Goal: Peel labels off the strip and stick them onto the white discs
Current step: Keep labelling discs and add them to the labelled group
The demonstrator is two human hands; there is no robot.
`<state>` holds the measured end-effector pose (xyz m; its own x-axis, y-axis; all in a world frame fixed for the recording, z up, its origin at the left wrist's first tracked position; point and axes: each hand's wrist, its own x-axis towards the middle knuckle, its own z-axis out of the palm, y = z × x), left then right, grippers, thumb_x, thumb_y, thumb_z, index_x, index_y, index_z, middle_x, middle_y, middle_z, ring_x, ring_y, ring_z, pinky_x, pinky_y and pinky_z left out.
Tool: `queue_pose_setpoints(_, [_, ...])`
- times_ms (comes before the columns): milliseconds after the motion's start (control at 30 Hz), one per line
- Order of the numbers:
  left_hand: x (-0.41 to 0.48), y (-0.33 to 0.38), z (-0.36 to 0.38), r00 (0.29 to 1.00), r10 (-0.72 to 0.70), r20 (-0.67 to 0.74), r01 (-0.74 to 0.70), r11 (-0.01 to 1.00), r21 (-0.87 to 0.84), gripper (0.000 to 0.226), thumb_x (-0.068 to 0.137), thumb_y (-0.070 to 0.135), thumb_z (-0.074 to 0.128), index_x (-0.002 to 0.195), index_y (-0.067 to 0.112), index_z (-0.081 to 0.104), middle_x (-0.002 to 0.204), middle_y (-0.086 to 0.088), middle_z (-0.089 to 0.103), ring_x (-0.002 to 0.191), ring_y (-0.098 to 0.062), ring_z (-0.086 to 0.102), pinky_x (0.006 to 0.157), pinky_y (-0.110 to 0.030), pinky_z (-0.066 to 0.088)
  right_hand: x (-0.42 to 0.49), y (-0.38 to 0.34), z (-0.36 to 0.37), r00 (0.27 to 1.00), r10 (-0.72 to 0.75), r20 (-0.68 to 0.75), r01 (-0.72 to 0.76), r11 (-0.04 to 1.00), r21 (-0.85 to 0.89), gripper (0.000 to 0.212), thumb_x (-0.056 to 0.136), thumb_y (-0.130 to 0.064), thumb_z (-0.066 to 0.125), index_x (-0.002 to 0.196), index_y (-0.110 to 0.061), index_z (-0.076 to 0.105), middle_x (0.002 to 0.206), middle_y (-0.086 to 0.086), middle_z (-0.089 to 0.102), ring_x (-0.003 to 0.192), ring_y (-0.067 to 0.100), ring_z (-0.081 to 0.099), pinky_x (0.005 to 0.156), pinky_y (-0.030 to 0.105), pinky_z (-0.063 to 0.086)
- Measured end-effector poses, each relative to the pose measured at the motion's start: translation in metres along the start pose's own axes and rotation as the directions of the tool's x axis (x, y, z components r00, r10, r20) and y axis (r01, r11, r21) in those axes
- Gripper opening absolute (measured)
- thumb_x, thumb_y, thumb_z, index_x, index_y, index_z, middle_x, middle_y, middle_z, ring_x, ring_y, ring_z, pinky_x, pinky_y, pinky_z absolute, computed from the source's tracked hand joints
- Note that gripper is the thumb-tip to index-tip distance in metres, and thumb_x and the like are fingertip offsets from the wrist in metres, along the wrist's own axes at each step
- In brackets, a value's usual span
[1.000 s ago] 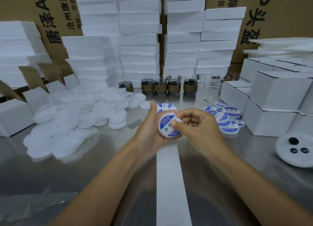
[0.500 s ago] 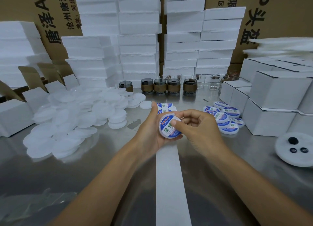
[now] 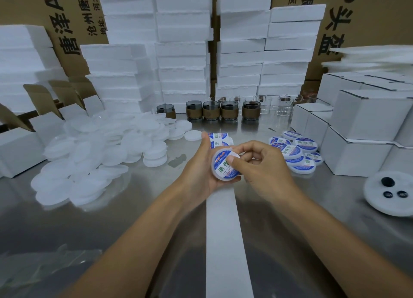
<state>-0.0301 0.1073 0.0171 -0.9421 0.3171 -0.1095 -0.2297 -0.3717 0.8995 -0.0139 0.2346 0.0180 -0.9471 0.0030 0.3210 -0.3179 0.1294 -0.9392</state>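
Note:
My left hand (image 3: 202, 170) grips a white disc (image 3: 220, 166) at the centre, above the table, its face turned toward me. A round blue and white label covers the disc. My right hand (image 3: 261, 165) has curled fingers, and its thumb presses on the label. The white backing strip (image 3: 225, 241) runs down the table toward me, and unpeeled labels (image 3: 220, 139) show on it just beyond my left hand. A heap of bare white discs (image 3: 100, 154) lies at the left. Labelled discs (image 3: 297, 152) are piled at the right.
Several brown-sleeved glass cups (image 3: 221, 111) stand in a row behind the hands, with foam blocks (image 3: 183, 51) stacked behind them. White cartons (image 3: 362, 127) stand at the right and open cartons (image 3: 20, 145) at the left. A white foam round with black pieces (image 3: 391, 195) lies at right.
My right thumb has slid a little across the label on the disc. The left hand holds the disc in nearly the same place.

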Motion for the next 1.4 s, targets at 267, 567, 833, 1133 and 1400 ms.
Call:
queue_pose_setpoints(267, [-0.002,-0.004,-0.003,0.999,0.037,0.012,-0.038,0.994,0.104,0.032,0.094,0.042,0.039,0.095,0.019,0.062,0.088,-0.002,0.075,0.086,-0.017,0.071,0.080,-0.036,0.055,0.001,0.002,0.000,1.000,0.016,-0.004,-0.016,0.999,-0.041,0.012,0.079,-0.010,0.072,0.075,-0.017,0.062,0.048,-0.008,0.056,0.047,0.001,0.058,0.040,0.010,0.038])
queue_pose_setpoints(567, [-0.003,-0.008,-0.009,0.994,0.113,0.009,-0.112,0.965,0.236,0.032,0.097,0.020,0.046,0.123,0.006,0.058,0.123,-0.015,0.063,0.111,-0.028,0.062,0.093,-0.043,0.052,0.000,0.004,0.001,0.998,-0.029,-0.051,0.023,0.992,-0.120,0.013,0.079,-0.014,0.071,0.074,-0.022,0.063,0.052,-0.009,0.056,0.053,0.006,0.058,0.050,0.017,0.048])
queue_pose_setpoints(833, [-0.004,-0.009,-0.011,0.970,0.240,0.034,-0.236,0.903,0.360,0.030,0.091,0.016,0.056,0.120,0.008,0.061,0.115,-0.016,0.067,0.105,-0.029,0.065,0.091,-0.043,0.053,0.000,0.002,0.000,0.994,-0.032,-0.105,0.021,0.994,-0.106,0.014,0.081,-0.011,0.065,0.076,-0.024,0.068,0.054,-0.009,0.064,0.053,0.002,0.062,0.054,0.018,0.052])
queue_pose_setpoints(1133, [-0.005,-0.013,-0.004,0.965,0.261,0.041,-0.256,0.885,0.389,0.020,0.092,0.008,0.056,0.109,0.010,0.068,0.102,-0.016,0.070,0.091,-0.022,0.068,0.073,-0.028,0.056,-0.004,0.004,-0.002,0.959,-0.283,-0.011,0.203,0.712,-0.672,0.004,0.090,-0.030,0.046,0.090,-0.026,0.045,0.073,-0.007,0.060,0.071,0.019,0.056,0.059,0.032,0.041])
queue_pose_setpoints(1400, [-0.004,-0.009,-0.005,0.977,0.212,0.003,-0.204,0.937,0.283,0.017,0.088,0.026,0.057,0.095,0.023,0.072,0.107,-0.010,0.071,0.096,-0.021,0.069,0.074,-0.031,0.057,-0.003,0.008,-0.008,0.980,-0.195,-0.035,0.122,0.734,-0.669,0.033,0.086,-0.055,0.038,0.091,-0.023,0.036,0.059,-0.008,0.050,0.063,0.016,0.053,0.057,0.032,0.038])
